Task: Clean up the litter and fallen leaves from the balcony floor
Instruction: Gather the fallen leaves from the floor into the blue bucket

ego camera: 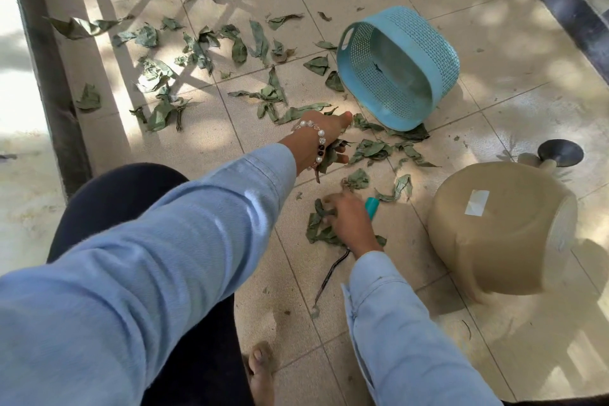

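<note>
Dry green leaves (197, 49) lie scattered over the tiled balcony floor (494, 43). My left hand (324, 133), with a bead bracelet on the wrist, reaches forward and grips a bunch of leaves (329, 158) close to the mouth of a blue plastic basket (438, 53) that lies on its side. My right hand (349, 221), blurred, rests on a small heap of leaves (316, 227) nearer to me, its fingers curled into them. A teal object (373, 206) pokes out just behind that hand.
A tan pot (501, 234) with a white sticker lies tipped over at the right. A dark round thing (560, 152) sits behind it. A dark railing base (49, 76) runs along the left edge. My bare foot (260, 369) and a thin dark cord (329, 277) are near me.
</note>
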The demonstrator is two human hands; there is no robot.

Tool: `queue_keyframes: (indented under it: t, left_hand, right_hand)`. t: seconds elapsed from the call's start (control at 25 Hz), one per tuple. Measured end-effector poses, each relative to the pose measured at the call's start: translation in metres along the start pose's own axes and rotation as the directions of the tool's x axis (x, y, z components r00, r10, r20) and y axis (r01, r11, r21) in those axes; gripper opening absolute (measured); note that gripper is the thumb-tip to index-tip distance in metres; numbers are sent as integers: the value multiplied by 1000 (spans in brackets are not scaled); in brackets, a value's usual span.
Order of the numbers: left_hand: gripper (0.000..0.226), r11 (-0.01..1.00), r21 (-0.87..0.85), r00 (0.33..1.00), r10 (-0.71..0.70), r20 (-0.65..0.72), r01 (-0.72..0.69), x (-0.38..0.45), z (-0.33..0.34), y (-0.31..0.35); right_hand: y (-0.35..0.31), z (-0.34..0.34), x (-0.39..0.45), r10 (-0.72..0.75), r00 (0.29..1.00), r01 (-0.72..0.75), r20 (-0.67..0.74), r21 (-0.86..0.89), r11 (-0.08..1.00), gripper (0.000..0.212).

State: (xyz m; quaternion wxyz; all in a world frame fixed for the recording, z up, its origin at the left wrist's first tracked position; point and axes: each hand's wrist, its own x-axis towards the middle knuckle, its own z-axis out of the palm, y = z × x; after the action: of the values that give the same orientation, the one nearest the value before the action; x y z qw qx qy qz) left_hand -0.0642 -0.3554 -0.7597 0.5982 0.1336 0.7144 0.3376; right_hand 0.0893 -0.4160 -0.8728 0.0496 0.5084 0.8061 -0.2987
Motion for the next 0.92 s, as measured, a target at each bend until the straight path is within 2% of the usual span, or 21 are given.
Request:
queue_keyframes:
  t: [0.08, 0.16, 0.2, 0.28, 0.32, 0.36, 0.4, 0.48, 0.56, 0.64, 0.68, 0.72, 0.76, 0.8, 0.84, 0.92]
  left_hand:
    - [42, 999, 33, 1000, -4, 16, 3, 2, 2, -2]
    - [35, 1000, 22, 1000, 12, 25, -12, -1, 3, -2]
    - [33, 1000, 8, 1000, 21, 16, -21, -3, 3, -2]
    - [30, 999, -11, 999, 43, -16, -43, -6, 2, 0]
    - [30, 998, -9, 998, 54, -25, -54, -7, 1, 1]
    - [31, 998, -1, 998, 61, -27, -61, -7, 0, 1]
    - [32, 998, 16, 998, 62, -16, -62, -8, 1, 1]
    - [34, 997, 58, 998, 58, 17, -59, -11, 3, 3]
    - [37, 992, 111, 998, 63, 27, -66, -14, 5, 4]
    - [38, 985, 157, 997, 71, 37, -76, -14, 5, 4]
    - [38, 981, 176, 996, 77, 37, -82, -12, 5, 2]
    - [37, 978, 192, 997, 75, 36, -80, -10, 4, 0]
    - [36, 977, 198, 997, 76, 26, -80, -6, 4, -2]
    - [35, 976, 202, 997, 81, 15, -83, -3, 4, -3]
    - [35, 971, 221, 996, 90, 2, -88, -1, 5, -4]
    - [43, 941, 324, 994, 111, -18, -100, 2, 7, -5]
  right_hand:
    - [4, 15, -2, -67, 995, 57, -80, -117, 991, 31]
    - [4, 14, -2, -54, 988, 43, -146, -79, 996, 26]
    - [4, 10, -1, -6, 982, 6, -186, 1, 1000, 23]
    - [-4, 0, -4, 99, 973, -38, -206, 280, 959, 17]
    - [-10, -2, -8, 69, 984, -9, -162, 346, 938, 17]
    - [-15, 1, -11, -11, 996, 36, -90, 288, 957, 17]
    - [-21, 7, -18, -90, 996, 87, 14, 138, 987, 17]
    - [-29, 27, -31, -203, 968, 220, 146, -111, 969, 19]
    - [-26, 45, -37, -303, 950, 312, 79, -174, 934, 22]
    - [-19, 49, -35, -337, 938, 328, -86, -102, 939, 24]
    - [-19, 44, -33, -264, 955, 265, -133, -9, 964, 23]
    - [-19, 33, -31, -110, 976, 135, -187, 129, 982, 20]
    - [-21, 20, -30, 107, 977, -36, -186, 352, 935, 18]
    - [-24, 5, -27, 317, 939, -184, -132, 586, 789, 19]
    - [-24, -9, -24, 465, 882, -234, -80, 782, 578, 22]
    - [-29, -46, -18, 597, 801, -100, -54, 970, 222, 26]
